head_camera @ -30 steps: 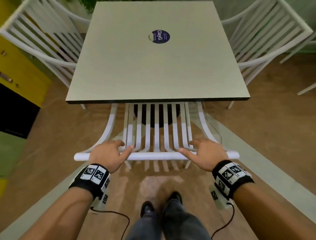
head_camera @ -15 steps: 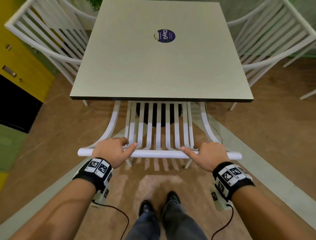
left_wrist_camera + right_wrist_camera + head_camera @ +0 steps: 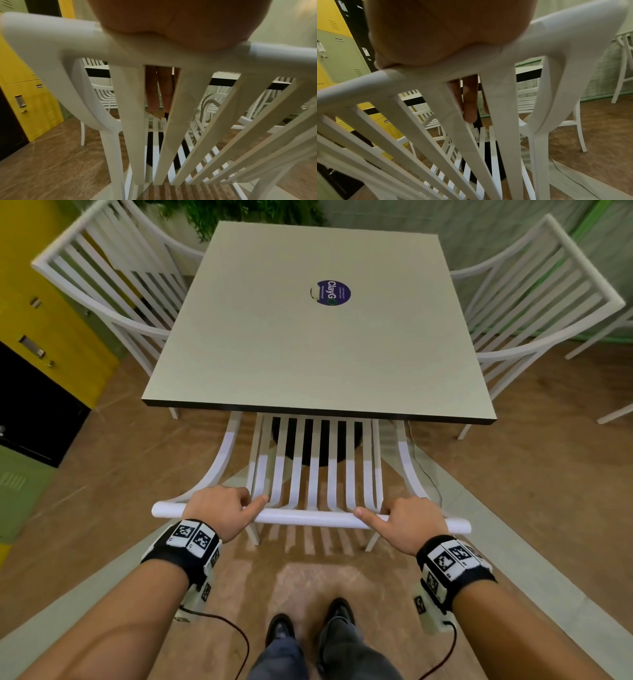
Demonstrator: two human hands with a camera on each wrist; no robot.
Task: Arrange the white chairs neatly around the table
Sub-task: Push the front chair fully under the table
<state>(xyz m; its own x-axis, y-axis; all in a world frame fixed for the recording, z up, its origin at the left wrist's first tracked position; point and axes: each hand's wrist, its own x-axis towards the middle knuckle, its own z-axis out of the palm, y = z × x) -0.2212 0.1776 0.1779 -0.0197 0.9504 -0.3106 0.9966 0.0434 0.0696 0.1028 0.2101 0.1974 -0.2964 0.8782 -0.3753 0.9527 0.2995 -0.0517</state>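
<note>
A white slatted chair (image 3: pixel 313 474) stands in front of me with its seat pushed under the near edge of the square grey table (image 3: pixel 308 350). My left hand (image 3: pixel 222 510) grips the left part of its top rail (image 3: pixel 308 517), fingers curled over the far side, thumb along the rail. My right hand (image 3: pixel 404 520) grips the right part of that rail the same way. In the wrist views each palm lies on the rail (image 3: pixel 154 51) (image 3: pixel 471 65), and fingers (image 3: pixel 469 100) hang behind the slats. Two more white chairs (image 3: pixel 113 289) (image 3: pixel 534 299) stand at the table's left and right sides.
Yellow, black and green lockers (image 3: pixel 41 344) line the left wall. Another white chair's legs (image 3: pixel 613 412) show at the far right. A thin cable (image 3: pixel 424 467) runs on the brown floor by the chair's right side. My shoes (image 3: pixel 308 625) stand just behind the chair.
The chair's top rail and both hands have slid a little toward the table; the grips have not changed.
</note>
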